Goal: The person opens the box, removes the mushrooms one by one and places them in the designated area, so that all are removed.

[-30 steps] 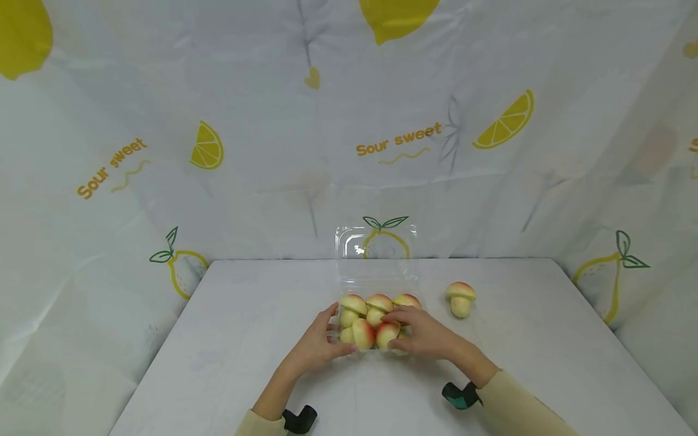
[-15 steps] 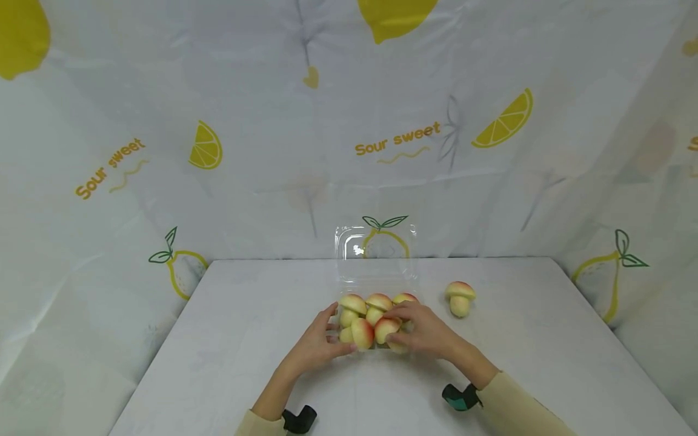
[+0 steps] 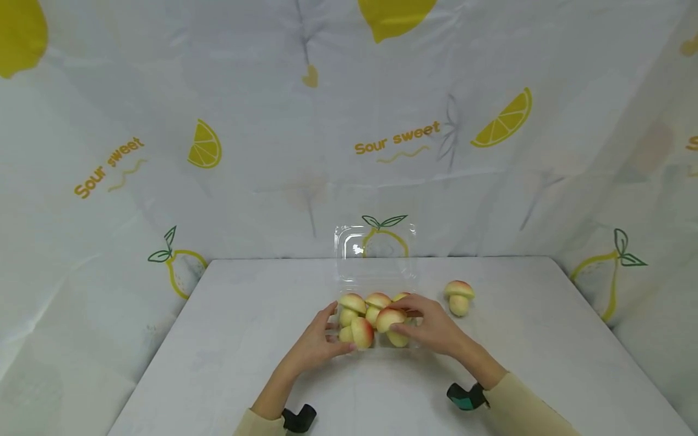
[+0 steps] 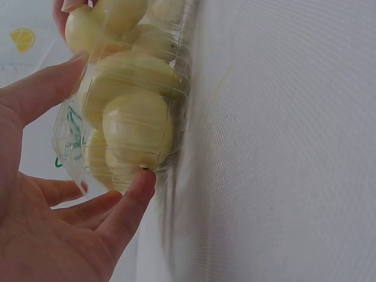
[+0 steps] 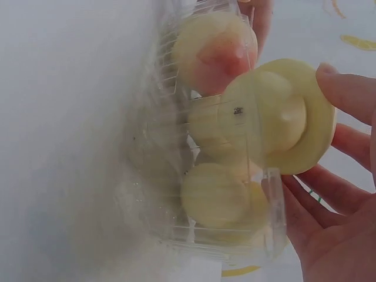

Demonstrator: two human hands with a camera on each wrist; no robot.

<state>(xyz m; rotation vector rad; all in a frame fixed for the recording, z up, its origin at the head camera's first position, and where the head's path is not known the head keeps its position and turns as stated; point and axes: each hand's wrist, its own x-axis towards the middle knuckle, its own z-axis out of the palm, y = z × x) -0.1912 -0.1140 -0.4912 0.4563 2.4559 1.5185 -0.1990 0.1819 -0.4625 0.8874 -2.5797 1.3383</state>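
Note:
A clear plastic clamshell box point(image 4: 67, 138) stands on the table with several yellow toy mushrooms point(image 3: 362, 332) in it, their caps blushed red. My left hand point(image 3: 319, 342) holds the box's left end, thumb at the rim and fingertips against the side wall. Between thumb and fingers, my right hand point(image 3: 433, 327) grips one toy mushroom point(image 5: 320, 117) by its cap. That mushroom is raised and tilted over the box's right part, its stalk towards the wall in the right wrist view. Another toy mushroom point(image 3: 458, 298) stands on the table, right of the box.
The clear lid point(image 3: 376, 269) stands up behind the box, hinged at its far edge. A white cloth covers the table point(image 3: 245, 315). Behind it hangs a white curtain point(image 3: 262, 145) printed with lemons. Each wrist wears a black device point(image 3: 300, 419).
My right hand has lifted the front mushroom from its place and shifted slightly right and up, baring the spot below. My left hand stays at the box's left end.

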